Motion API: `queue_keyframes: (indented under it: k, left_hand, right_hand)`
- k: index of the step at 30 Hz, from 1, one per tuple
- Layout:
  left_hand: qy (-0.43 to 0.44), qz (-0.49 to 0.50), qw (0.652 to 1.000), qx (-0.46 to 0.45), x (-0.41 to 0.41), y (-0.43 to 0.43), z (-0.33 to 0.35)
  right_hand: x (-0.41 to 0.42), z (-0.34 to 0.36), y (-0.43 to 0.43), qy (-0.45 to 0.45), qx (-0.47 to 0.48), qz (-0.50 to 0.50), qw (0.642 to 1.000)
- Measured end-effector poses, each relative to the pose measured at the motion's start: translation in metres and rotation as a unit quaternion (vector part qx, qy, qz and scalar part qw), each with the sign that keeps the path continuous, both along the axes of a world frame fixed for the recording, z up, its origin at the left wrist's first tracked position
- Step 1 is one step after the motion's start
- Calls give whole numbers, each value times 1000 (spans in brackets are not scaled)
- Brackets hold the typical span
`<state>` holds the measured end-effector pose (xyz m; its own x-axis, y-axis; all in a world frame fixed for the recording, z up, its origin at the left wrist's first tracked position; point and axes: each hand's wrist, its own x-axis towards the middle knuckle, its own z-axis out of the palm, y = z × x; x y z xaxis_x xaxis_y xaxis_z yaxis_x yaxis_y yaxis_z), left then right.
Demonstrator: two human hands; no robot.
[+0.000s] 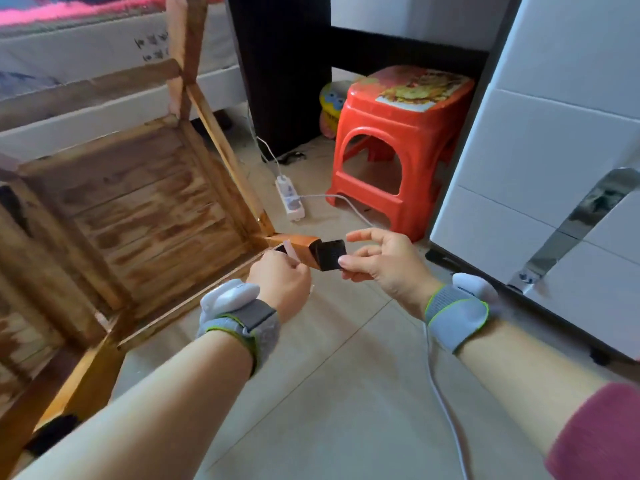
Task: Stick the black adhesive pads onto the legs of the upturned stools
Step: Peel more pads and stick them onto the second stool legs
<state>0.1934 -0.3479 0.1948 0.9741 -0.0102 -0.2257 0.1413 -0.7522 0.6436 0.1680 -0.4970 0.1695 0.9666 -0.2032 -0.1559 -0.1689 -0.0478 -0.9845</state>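
Observation:
An upturned wooden stool [131,209] lies on its side on the tiled floor, its underside facing me. One leg [294,245] points right, and a black adhesive pad [329,254] sits at its end. My right hand [384,265] pinches that pad between thumb and fingers against the leg tip. My left hand [280,278] is closed just left of the leg, holding a small pale backing strip [290,249] and what looks like another dark pad. A second leg at the bottom left carries a black pad [52,434].
A red plastic stool [398,150] stands upright behind the hands. A white power strip [290,199] and its cables lie on the floor between the stools. A white cabinet [540,168] is at the right, a dark table leg [284,71] behind, a bed frame at the upper left.

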Motion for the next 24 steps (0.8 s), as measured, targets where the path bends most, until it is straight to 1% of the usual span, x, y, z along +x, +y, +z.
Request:
queue_keyframes:
  k: [4, 7, 10, 13, 16, 24]
  left_hand:
    - [-25, -16, 998, -61, -4, -2, -12]
    - [-32, -21, 996, -86, -4, -5, -13]
    - [-66, -8, 994, -85, -2, -5, -18]
    - [-93, 2, 993, -75, 1, -5, -20]
    - [-96, 4, 992, -76, 2, -4, -22]
    - [-92, 5, 992, -85, 6, -3, -26]
  right_hand:
    - [8, -10, -3, 7, -29, 5, 1000]
    - [12, -14, -2, 13, -53, 19, 998]
    - [17, -18, 1, 6, -75, 22, 997]
    - [21, -22, 4, -6, -74, 0, 997]
    - [23, -25, 6, -13, -64, -34, 997]
    - [25, -29, 12, -18, -42, -66, 997]
